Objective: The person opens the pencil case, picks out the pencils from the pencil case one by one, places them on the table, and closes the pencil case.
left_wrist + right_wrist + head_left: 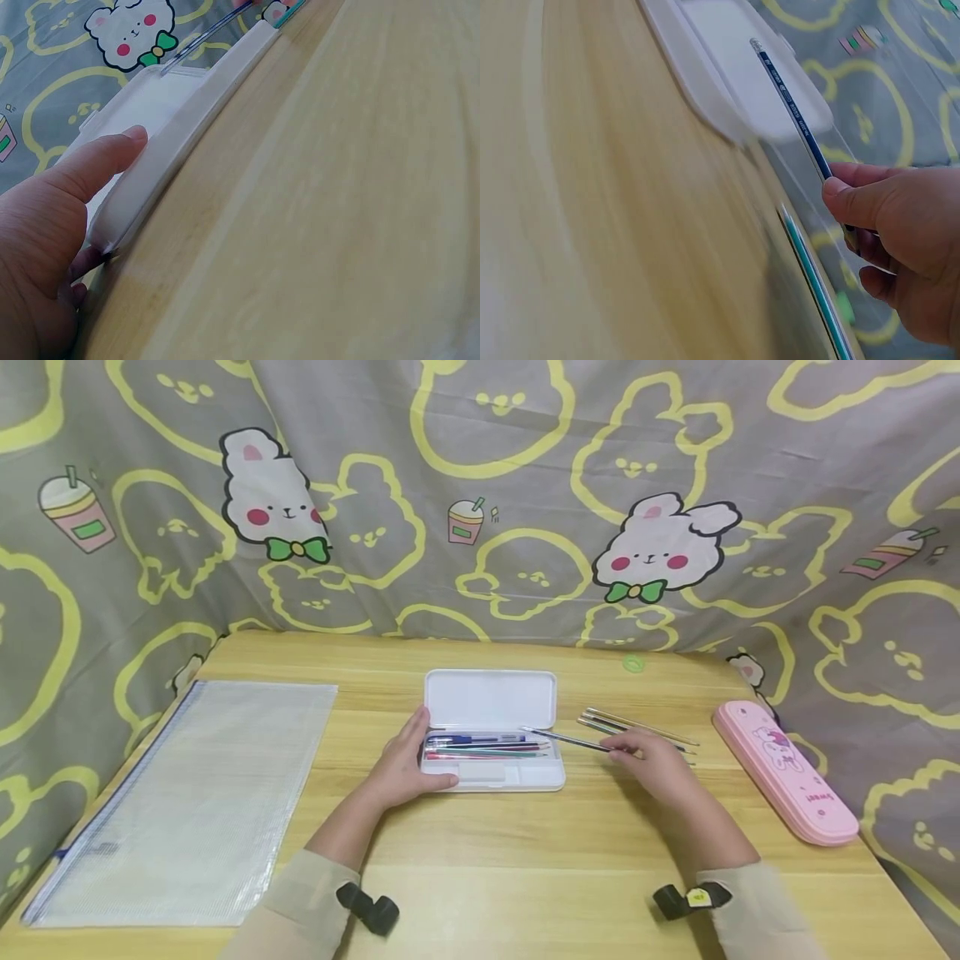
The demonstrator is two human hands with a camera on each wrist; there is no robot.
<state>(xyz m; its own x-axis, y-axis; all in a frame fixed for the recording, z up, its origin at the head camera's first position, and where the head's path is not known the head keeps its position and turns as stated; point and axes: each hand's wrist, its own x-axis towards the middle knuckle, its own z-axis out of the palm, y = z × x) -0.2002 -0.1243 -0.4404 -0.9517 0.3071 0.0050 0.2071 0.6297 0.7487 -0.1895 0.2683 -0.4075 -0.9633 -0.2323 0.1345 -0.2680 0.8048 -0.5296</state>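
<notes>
A white pencil case (536, 777) lies with its lid raised on the wooden table. Inside are a blue pen (468, 740), several pencils (487, 748) and a white eraser (482, 772). My left hand (401, 768) holds the case's left end, its thumb over the front rim in the left wrist view. Between thumb and fingers, my right hand (651, 764) pinches a dark blue pencil (791, 109) near one end. The pencil's other end, with a metal ferrule, reaches over the case's right side. More pencils (600, 718) lie on the table behind the right hand.
To the right rests a pink pencil case (783, 772) with a bunny picture. A clear zip pouch (187, 802) lies flat on the left. Patterned grey cloth (525, 568) hangs behind the table (510, 868). A small green ring (633, 664) is near the back edge.
</notes>
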